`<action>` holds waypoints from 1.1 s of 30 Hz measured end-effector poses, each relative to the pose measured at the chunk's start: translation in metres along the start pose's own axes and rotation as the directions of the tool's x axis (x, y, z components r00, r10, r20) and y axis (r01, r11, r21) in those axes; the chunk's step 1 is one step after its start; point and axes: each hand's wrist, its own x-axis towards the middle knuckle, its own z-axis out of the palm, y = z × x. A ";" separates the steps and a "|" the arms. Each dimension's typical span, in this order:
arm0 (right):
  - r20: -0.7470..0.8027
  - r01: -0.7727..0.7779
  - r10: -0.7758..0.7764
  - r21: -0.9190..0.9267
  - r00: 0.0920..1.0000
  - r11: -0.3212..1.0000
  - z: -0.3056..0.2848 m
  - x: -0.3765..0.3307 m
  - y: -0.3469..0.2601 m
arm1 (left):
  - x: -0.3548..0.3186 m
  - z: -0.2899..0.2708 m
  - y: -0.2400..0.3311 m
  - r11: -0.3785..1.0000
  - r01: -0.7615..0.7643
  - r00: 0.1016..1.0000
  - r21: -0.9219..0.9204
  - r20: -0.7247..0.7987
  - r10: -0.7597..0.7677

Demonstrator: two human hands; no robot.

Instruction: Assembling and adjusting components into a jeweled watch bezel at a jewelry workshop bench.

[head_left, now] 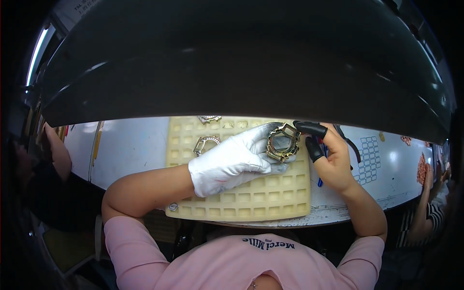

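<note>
My left hand (pixel 237 157), in a white glove with grey-stained fingertips, holds a metal watch case (pixel 282 142) by its edge. The case has a round opening, angular lugs and a gold-dark sheen. Beside its right edge is my right hand (pixel 333 154), with black finger cots on thumb and forefinger. The forefinger tip is close to the upper lug; whether it touches cannot be made out. Thumb and forefinger are bent and apart, with nothing visible between them. Under both hands lies a cream tray (pixel 237 211) of square pockets. Another silvery watch case (pixel 207 144) rests on it, left of the glove.
A dark hood (pixel 241 63) hangs low over the table's far side. Right of the tray are a black curved tool handle (pixel 354 147), a blue pen (pixel 320 182) and a grid of outlined pieces (pixel 369 159). Other people's arms (pixel 58 152) show at both sides.
</note>
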 end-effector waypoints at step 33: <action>-0.050 0.038 -0.036 0.047 0.998 0.998 0.007 0.004 -0.001 | -0.002 0.002 0.000 0.999 -0.021 0.999 -0.039 -0.032 0.020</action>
